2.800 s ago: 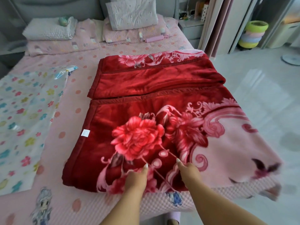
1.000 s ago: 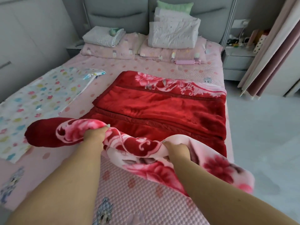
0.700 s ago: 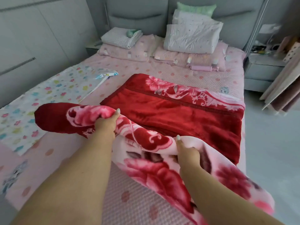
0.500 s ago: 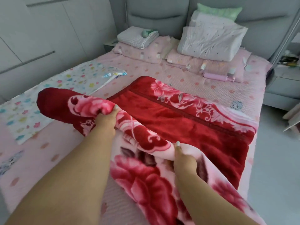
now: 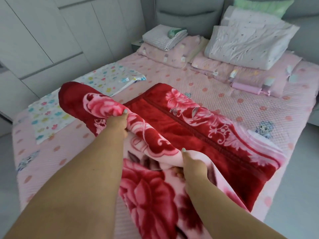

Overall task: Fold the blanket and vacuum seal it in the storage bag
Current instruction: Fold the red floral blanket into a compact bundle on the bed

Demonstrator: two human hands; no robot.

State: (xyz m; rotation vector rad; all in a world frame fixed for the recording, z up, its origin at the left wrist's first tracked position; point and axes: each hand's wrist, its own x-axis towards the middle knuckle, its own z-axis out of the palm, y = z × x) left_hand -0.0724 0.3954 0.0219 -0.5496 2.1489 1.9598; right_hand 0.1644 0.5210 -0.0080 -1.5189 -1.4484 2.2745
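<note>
Both hands are clamped on the red floral blanket (image 5: pixel 198 128) right now. The left hand (image 5: pixel 119 124), just left of the frame's centre, grips a thick rolled fold of it, thumb on top, fingers curled underneath, and that fold is lifted off the bed (image 5: pixel 250 107). The right hand (image 5: pixel 193 167), lower and right of centre, pinches the pink-backed edge with the thumb over the top and the fingertips tucked below. The two hands are apart, with a raised ridge of blanket running between them.

The near part of the blanket hangs down toward the bottom of the frame, showing a big red flower on pink. The rest lies flat on the bed in the centre and right of the frame, a dark red panel with a stitched seam running diagonally across it.

The storage bag (image 5: pixel 72 104), printed with small coloured flowers, lies flat on the bed at the left of the frame, just behind the lifted fold and partly hidden by it.

At the top right, a folded white quilt (image 5: pixel 250 44) sits on pink pillows (image 5: pixel 172 52) against the grey headboard (image 5: pixel 189 12). A pink pump (image 5: pixel 248 88) lies in front of the pillows.
</note>
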